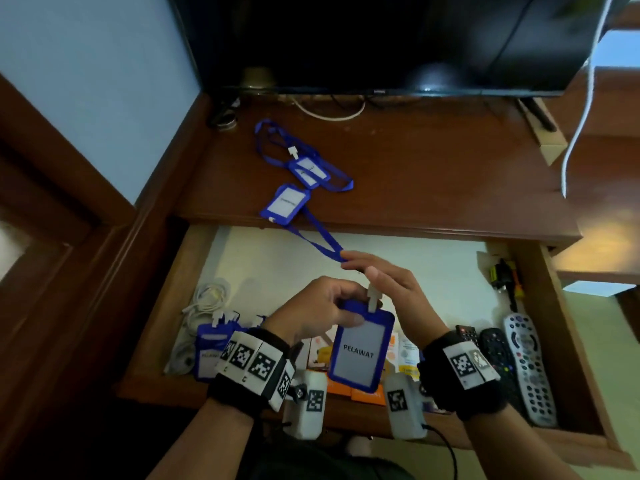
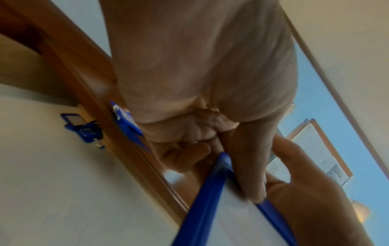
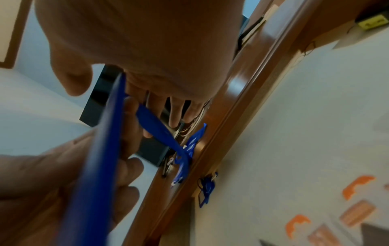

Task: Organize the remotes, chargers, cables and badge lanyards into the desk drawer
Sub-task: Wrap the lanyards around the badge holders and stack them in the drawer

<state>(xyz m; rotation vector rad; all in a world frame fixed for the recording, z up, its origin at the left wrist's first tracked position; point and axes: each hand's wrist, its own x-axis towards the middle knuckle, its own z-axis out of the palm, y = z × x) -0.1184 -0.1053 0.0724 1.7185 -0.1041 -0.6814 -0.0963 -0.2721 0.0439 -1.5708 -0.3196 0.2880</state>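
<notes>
Badge held over open drawer, strap trailing back to worktop.

Left hand (image 1: pixel 322 310) pinched the blue badge holder (image 1: pixel 362 351) at its top edge; right hand (image 1: pixel 388 289), fingers fairly straight, had the lanyard strap (image 1: pixel 318 240) at its fingertips, exact grip unclear. The strap ran close by a second badge (image 1: pixel 287 204) at the worktop (image 1: pixel 433 174) edge. Best gather the strap slowly into loops, then lay it beside the badges at the drawer (image 1: pixel 381 268) near left.

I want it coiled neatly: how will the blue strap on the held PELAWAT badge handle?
Likely floppy: the strap only runs straight where the right hand tensions it. The badge holder looks rigid and light, held by the left hand.
</notes>
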